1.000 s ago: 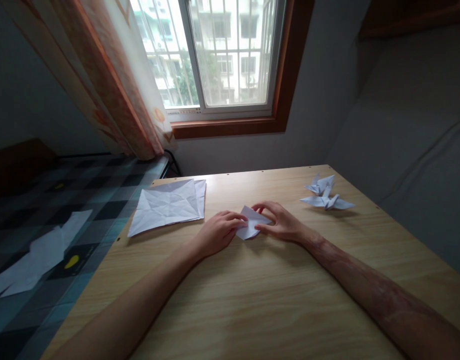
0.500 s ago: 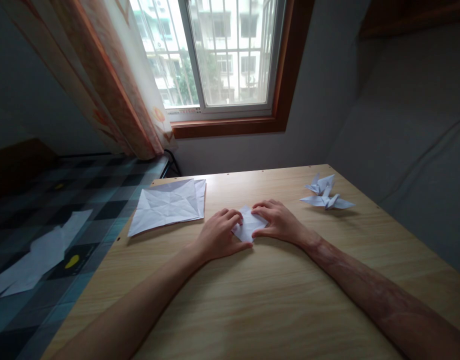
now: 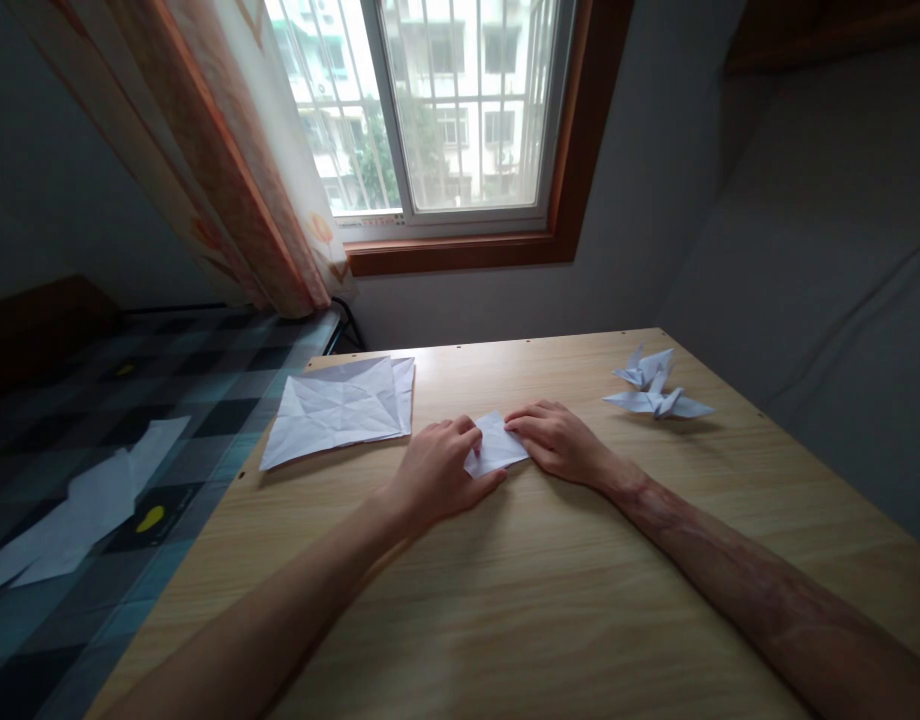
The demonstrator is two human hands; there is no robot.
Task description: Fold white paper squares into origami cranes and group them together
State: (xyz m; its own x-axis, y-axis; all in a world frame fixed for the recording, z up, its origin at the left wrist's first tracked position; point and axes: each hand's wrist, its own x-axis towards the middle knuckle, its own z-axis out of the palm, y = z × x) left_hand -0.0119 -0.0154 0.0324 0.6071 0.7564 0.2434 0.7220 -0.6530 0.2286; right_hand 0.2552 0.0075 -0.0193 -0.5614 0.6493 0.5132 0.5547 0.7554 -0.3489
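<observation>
A small folded white paper [image 3: 497, 448] lies on the wooden table [image 3: 550, 600] between my two hands. My left hand [image 3: 436, 472] rests on its left edge, fingers curled and thumb pressed on the paper. My right hand [image 3: 557, 440] presses its right side, fingers bent down flat onto it. The paper lies flat against the tabletop.
A creased white sheet stack [image 3: 340, 408] lies at the table's far left. Finished paper cranes [image 3: 655, 390] sit at the far right. More white paper [image 3: 77, 510] lies on the checked bed cover [image 3: 197, 400] to the left. A window and curtain stand behind the table.
The paper was lifted and pinched between both hands; now it is pressed flat on the table, with both hands lowered onto it and closer together.
</observation>
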